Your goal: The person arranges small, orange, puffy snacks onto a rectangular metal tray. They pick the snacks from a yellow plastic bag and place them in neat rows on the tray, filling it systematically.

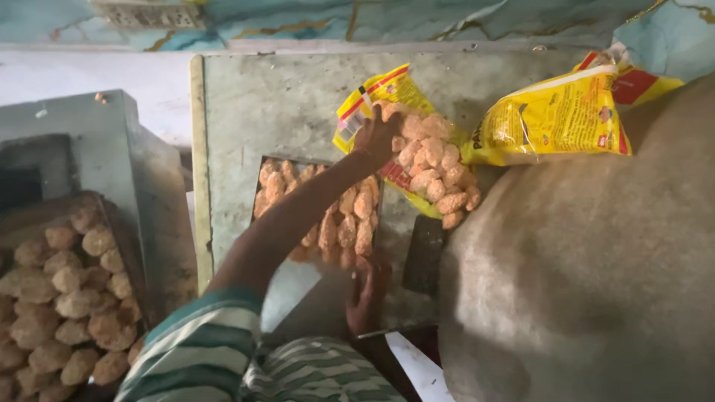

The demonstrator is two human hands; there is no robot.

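Observation:
My left hand [376, 138] reaches across to an opened yellow packet [372, 97] lying on a green stone slab [275, 104]. Its fingers curl on one piece of the heap of orange breaded pieces [436, 167] spilling from the packet. Under my forearm sits a small dark tray [262, 165] filled with rows of the same breaded pieces [354, 216]. My right hand [369, 292], blurred, lies at the tray's near edge with fingers spread, holding nothing.
A second, full yellow packet [551, 119] lies at the back right. A big grey-brown rounded mass [596, 260] fills the right side. A dark block [424, 253] lies beside the tray. At left, a large tray of round breaded balls [59, 298] stands by a metal box [104, 149].

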